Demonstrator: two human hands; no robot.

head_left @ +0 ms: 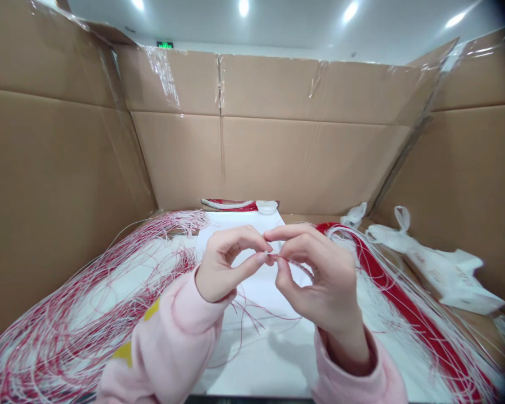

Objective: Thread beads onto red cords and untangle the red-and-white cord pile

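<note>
In the middle of the head view, my left hand and my right hand meet with thumbs and fingertips pinched. Between them runs a thin red-and-white cord. Its thicker, braided-looking part curves under the fingers of my right hand, where some of it is hidden. The fingertips of my left hand close on the other end of the cord. Below the hands, loose red thread ends hang or lie over a white sheet. Both hands are raised above that sheet.
Bundles of red-and-white cords spread along the left. To the right lie a red bundle with white strands and white plastic bags. A small white dish sits at the back. Tall cardboard walls enclose the table.
</note>
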